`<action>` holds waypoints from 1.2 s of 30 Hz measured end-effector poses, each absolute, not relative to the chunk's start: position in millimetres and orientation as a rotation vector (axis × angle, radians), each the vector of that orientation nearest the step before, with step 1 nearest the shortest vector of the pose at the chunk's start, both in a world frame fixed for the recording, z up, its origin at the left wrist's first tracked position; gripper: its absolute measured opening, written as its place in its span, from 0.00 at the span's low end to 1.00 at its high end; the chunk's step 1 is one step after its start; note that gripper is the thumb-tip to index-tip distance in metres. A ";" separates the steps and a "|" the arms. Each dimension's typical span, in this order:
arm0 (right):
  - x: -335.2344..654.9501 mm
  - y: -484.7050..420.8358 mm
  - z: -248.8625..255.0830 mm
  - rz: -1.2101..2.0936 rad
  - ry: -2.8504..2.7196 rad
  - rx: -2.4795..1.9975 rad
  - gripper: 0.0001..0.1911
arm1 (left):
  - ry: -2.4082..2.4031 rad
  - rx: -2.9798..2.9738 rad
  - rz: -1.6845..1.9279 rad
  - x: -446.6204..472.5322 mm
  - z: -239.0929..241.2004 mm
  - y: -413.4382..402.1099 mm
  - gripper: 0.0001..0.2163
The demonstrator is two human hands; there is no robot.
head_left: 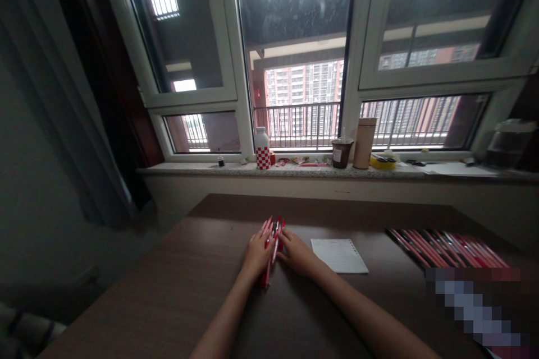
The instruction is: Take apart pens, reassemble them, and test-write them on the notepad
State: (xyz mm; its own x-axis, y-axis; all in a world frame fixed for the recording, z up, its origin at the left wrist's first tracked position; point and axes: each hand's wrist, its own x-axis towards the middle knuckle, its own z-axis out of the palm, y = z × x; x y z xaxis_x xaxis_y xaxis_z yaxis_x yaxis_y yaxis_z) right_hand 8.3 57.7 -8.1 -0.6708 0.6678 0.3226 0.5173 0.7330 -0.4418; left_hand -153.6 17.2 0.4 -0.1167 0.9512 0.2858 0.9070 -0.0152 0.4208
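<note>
Both hands rest on the dark brown table [177, 291] around a small bundle of red pens [274, 238]. My left hand [256, 252] lies along the left side of the bundle, fingers stretched forward and pressed against the pens. On the other side, my right hand [298, 252] has its fingers curled in against them. The pens lie lengthwise, tips pointing away from me toward the window, and one end sticks out below my left wrist.
A white punched sheet of paper [339, 254] lies just right of my right hand. A row of many red pens [446, 247] lies at the table's right side. On the windowsill [442, 173] stand a checkered bottle [262, 148], a drink cup [341, 152] and a tan tumbler [364, 143].
</note>
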 end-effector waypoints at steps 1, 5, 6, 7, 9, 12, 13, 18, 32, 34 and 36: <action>11.1 56.3 -7.4 0.433 -2.473 -0.894 0.34 | 2.151 2.026 0.798 -151.3 -0.4 17.4 0.21; 25.3 50.1 -3.9 0.423 -2.515 -0.902 0.33 | 2.174 2.026 0.800 -139.6 0.1 15.8 0.20; 29.3 48.5 -3.0 0.423 -2.524 -0.910 0.32 | 2.181 2.035 0.794 -136.2 1.2 14.6 0.19; 33.4 46.8 -2.2 0.425 -2.531 -0.920 0.32 | 2.196 2.041 0.785 -132.7 2.6 13.3 0.19; 41.5 43.5 -0.8 0.430 -2.533 -0.943 0.31 | 2.227 2.044 0.751 -125.5 6.0 10.5 0.18; 53.2 38.2 0.7 0.431 -2.534 -0.974 0.30 | 2.271 2.024 0.673 -115.0 12.3 6.8 0.19; 56.8 36.4 0.9 0.425 -2.539 -0.990 0.29 | 2.286 2.014 0.648 -111.7 14.4 6.1 0.20; 70.2 28.5 -1.6 0.351 -2.551 -1.103 0.28 | 2.312 2.042 0.576 -97.7 21.0 8.7 0.20; 94.4 20.7 1.5 0.367 -2.468 -1.235 0.28 | 2.207 2.044 0.623 -76.5 6.7 28.4 0.19; 94.2 20.8 2.1 0.383 -2.462 -1.245 0.28 | 2.212 2.047 0.624 -74.9 6.9 28.5 0.19; 93.5 20.3 2.1 0.398 -2.451 -1.240 0.28 | 2.196 2.054 0.623 -75.6 8.1 28.1 0.19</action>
State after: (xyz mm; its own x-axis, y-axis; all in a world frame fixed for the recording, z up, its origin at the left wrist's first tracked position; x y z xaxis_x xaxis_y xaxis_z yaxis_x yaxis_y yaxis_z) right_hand 93.5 20.3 2.1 -0.5478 0.8142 0.1925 0.7115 0.5744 -0.4047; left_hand -75.6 28.1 8.1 -0.1041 0.9698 0.2205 0.9411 0.0243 0.3371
